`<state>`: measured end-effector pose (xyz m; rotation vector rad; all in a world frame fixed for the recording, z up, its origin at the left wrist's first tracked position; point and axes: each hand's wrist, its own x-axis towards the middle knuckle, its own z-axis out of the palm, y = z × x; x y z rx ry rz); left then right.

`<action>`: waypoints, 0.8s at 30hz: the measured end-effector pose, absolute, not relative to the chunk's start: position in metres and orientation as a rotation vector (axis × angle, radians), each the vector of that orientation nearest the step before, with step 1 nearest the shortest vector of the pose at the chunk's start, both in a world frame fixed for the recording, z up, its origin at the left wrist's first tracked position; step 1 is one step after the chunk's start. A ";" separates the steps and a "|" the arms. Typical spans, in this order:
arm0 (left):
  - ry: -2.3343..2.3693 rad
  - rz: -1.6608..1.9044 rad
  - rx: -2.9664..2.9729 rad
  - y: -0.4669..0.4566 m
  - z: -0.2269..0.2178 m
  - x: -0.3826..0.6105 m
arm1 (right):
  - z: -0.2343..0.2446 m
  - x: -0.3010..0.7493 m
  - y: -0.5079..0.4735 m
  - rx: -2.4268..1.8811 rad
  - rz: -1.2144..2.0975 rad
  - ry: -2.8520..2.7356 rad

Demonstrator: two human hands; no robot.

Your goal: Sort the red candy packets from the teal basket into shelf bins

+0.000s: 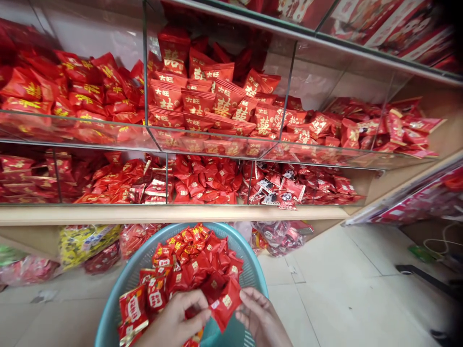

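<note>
Between my two hands is a small red candy packet (226,305) with gold lettering, raised over a basket. My left hand (177,315) pinches its left edge between thumb and finger. On its right corner the fingertips of my right hand (258,313) are closed. Below lies a teal plastic basket (258,267) with slotted sides, filled with many red packets of several kinds. Glossy red packets (197,267) lie in its middle, and larger packets with white labels (133,311) sit along its left side.
Glass-divided shelves (217,214) full of red wrapped sweets (206,180) rise in front of me. Under the lowest board are bagged sweets, among them a yellow bag (88,243). Pale floor tiles (336,299) lie to the right, with a dark metal leg (430,284).
</note>
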<state>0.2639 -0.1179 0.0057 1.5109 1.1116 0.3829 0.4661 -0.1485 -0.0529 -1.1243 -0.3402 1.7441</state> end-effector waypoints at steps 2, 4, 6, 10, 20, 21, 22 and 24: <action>1.145 0.405 1.502 -0.118 0.000 0.268 | -0.049 0.465 -0.148 -1.124 1.716 -0.358; 1.156 0.429 1.480 -0.118 -0.006 0.271 | -0.045 0.463 -0.147 -1.130 1.700 -0.409; 1.126 0.458 1.433 -0.118 -0.010 0.274 | -0.043 0.462 -0.145 -1.135 1.693 -0.445; 1.072 0.499 1.350 -0.117 -0.012 0.276 | -0.042 0.462 -0.143 -1.134 1.691 -0.447; 1.027 0.427 1.454 -0.119 -0.021 0.275 | -0.037 0.469 -0.140 -1.214 1.685 -0.596; 1.042 0.402 1.482 -0.118 -0.023 0.275 | -0.035 0.471 -0.138 -1.240 1.669 -0.636; 1.071 0.395 1.502 -0.118 -0.025 0.274 | -0.032 0.474 -0.136 -1.274 1.638 -0.680; 1.140 0.417 1.493 -0.118 -0.025 0.271 | -0.025 0.482 -0.128 -1.360 1.538 -0.794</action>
